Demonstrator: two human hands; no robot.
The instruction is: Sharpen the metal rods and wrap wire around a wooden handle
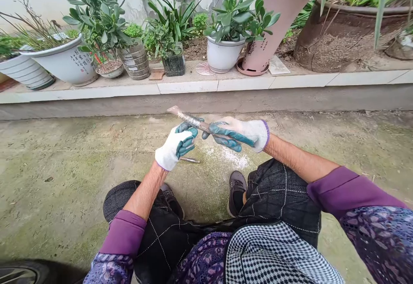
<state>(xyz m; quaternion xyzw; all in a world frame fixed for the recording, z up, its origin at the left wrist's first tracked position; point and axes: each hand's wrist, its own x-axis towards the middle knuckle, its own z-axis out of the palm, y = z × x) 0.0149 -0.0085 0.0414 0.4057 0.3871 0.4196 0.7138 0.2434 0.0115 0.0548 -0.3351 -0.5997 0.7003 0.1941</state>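
Gripping one long slim metal bar [190,121] with both hands; silver textured mid-section, pinkish tip, tilted, held above the knees. Left hand [177,146], in a white knit glove with teal rubber coating, closed round the bar near the tip. Right hand [238,135], in a matching glove, closed on the bar's far end, fingers wrapped under it. One short metal rod [189,159] lies on the concrete ground [97,168] just below the left hand; one patch of white powder [234,158] lies near it. Behind: concrete ledge [187,87] carrying three white planters [61,62], one pink tapered planter [277,30].
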